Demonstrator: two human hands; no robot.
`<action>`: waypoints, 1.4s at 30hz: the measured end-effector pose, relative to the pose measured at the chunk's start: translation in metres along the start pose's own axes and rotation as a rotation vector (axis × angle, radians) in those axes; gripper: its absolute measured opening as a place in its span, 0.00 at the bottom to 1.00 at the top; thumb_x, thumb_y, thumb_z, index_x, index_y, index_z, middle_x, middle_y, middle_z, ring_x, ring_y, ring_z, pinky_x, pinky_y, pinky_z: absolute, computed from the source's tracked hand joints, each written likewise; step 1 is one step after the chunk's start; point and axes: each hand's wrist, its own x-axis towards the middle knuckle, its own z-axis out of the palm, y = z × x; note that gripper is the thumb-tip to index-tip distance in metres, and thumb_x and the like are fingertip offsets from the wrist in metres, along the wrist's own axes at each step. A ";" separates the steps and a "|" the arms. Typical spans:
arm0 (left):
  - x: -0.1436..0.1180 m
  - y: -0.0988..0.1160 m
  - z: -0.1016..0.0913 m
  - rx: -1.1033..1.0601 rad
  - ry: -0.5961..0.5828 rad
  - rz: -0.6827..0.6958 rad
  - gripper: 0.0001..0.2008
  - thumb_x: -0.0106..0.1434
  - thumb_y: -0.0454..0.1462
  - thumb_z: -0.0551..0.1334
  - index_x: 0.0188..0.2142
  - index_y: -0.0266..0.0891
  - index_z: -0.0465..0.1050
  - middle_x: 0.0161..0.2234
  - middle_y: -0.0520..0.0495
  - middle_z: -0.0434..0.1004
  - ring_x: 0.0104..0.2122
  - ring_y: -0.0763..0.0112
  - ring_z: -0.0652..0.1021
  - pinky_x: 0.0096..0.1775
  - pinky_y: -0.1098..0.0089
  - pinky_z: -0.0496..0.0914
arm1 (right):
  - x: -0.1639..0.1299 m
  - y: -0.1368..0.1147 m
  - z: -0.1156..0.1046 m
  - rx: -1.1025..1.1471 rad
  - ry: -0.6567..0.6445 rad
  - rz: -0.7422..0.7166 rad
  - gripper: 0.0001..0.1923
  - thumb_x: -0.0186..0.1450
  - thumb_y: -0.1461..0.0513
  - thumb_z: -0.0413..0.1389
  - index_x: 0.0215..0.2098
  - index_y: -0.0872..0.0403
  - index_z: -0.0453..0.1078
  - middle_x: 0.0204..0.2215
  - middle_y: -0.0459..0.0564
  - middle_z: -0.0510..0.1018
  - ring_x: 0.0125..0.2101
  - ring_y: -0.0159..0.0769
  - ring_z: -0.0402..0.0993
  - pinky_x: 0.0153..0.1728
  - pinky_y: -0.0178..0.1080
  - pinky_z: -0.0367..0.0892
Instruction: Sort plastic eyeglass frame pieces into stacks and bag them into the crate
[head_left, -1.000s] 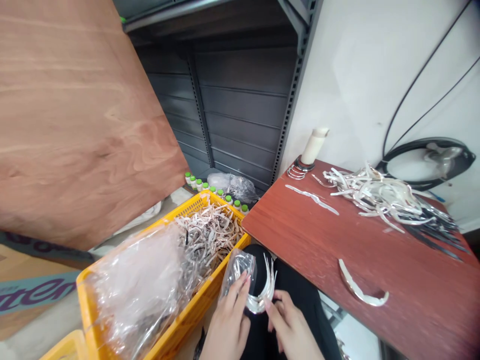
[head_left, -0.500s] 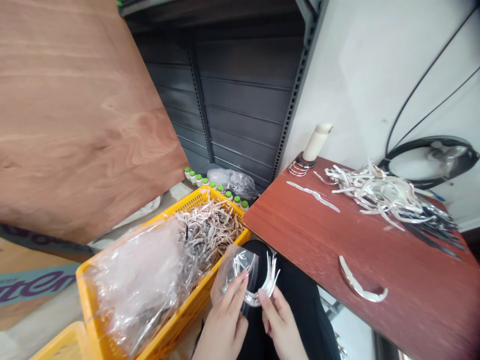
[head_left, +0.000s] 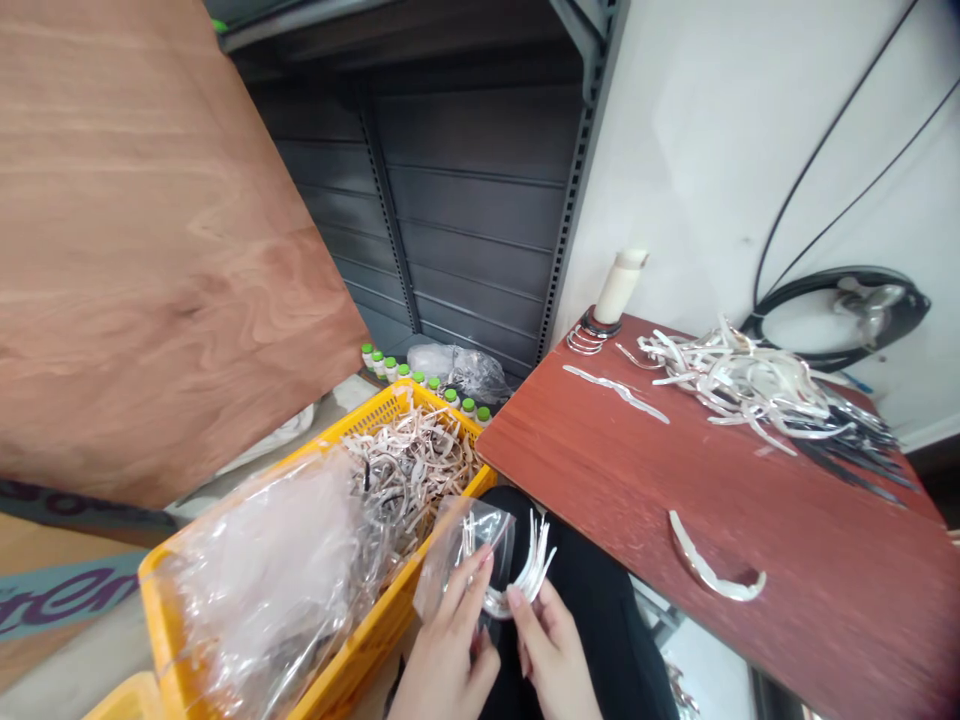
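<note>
My left hand [head_left: 452, 640] is closed on a small clear plastic bag [head_left: 436, 568], its fingers laid over the front. A bundle of shiny, curved silver-white strips [head_left: 535, 572] is pinched in my right hand [head_left: 553, 645], between thumb and fingers. The bundle bends in a U: one set of ends fans upward outside the bag, while the other ends show through the plastic. Both hands are close together above my dark-clothed lap [head_left: 615, 640]. Part of the bundle is hidden behind my left fingers.
On my left stands a yellow crate [head_left: 379, 655] with loose strips [head_left: 420, 465] and clear plastic bags [head_left: 270, 560]. To the right, a red-brown table [head_left: 600, 465] carries a strip pile [head_left: 742, 385], a single curved strip [head_left: 712, 570] and a white tube [head_left: 621, 285]. Green-capped bottles [head_left: 451, 398] stand behind the crate.
The whole view has shifted slightly, with the table and shelf appearing a little further left. My hands keep the same hold on the bag and strips, with hardly any movement.
</note>
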 end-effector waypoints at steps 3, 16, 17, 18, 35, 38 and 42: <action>0.000 -0.002 0.005 -0.051 -0.013 -0.009 0.45 0.55 0.23 0.52 0.69 0.52 0.42 0.67 0.46 0.57 0.63 0.64 0.66 0.57 0.64 0.69 | 0.001 0.006 0.000 -0.006 -0.004 0.000 0.30 0.63 0.39 0.55 0.45 0.57 0.69 0.19 0.38 0.62 0.16 0.24 0.52 0.15 0.29 0.51; 0.005 -0.002 -0.003 -0.138 -0.016 -0.146 0.28 0.67 0.33 0.53 0.66 0.50 0.55 0.66 0.45 0.61 0.64 0.64 0.64 0.61 0.59 0.65 | 0.005 0.017 0.000 -0.008 -0.017 0.000 0.31 0.63 0.38 0.54 0.43 0.57 0.69 0.18 0.38 0.61 0.16 0.24 0.53 0.15 0.28 0.51; 0.005 -0.003 -0.002 -0.147 -0.020 -0.152 0.28 0.67 0.33 0.52 0.66 0.49 0.56 0.66 0.45 0.61 0.65 0.64 0.63 0.61 0.59 0.64 | 0.005 0.017 0.000 -0.006 -0.014 0.001 0.31 0.63 0.38 0.54 0.43 0.57 0.69 0.18 0.38 0.61 0.16 0.24 0.53 0.15 0.28 0.51; 0.005 -0.003 -0.001 -0.158 -0.023 -0.159 0.28 0.67 0.33 0.52 0.66 0.49 0.57 0.66 0.45 0.60 0.65 0.63 0.62 0.62 0.58 0.64 | 0.005 0.017 0.000 -0.004 -0.011 0.002 0.31 0.62 0.38 0.54 0.43 0.57 0.70 0.18 0.38 0.61 0.16 0.24 0.53 0.15 0.28 0.51; 0.008 -0.003 0.011 -0.377 0.088 -0.296 0.24 0.66 0.37 0.55 0.61 0.48 0.66 0.63 0.44 0.65 0.63 0.61 0.66 0.60 0.58 0.66 | 0.004 0.019 -0.001 0.037 -0.006 -0.002 0.30 0.62 0.40 0.56 0.47 0.56 0.70 0.20 0.40 0.64 0.18 0.25 0.55 0.16 0.28 0.53; 0.010 -0.001 0.011 -0.376 0.089 -0.306 0.22 0.67 0.40 0.55 0.60 0.47 0.66 0.63 0.43 0.66 0.63 0.60 0.66 0.61 0.56 0.65 | 0.004 0.019 0.000 0.044 -0.008 -0.006 0.31 0.62 0.39 0.56 0.46 0.56 0.70 0.19 0.39 0.62 0.18 0.24 0.54 0.16 0.28 0.53; 0.014 0.002 0.012 -0.343 0.135 -0.299 0.22 0.66 0.40 0.56 0.59 0.45 0.68 0.62 0.41 0.67 0.62 0.59 0.68 0.60 0.56 0.66 | 0.004 0.016 0.000 0.060 -0.015 0.003 0.32 0.60 0.38 0.57 0.45 0.57 0.70 0.18 0.38 0.61 0.17 0.24 0.53 0.15 0.27 0.52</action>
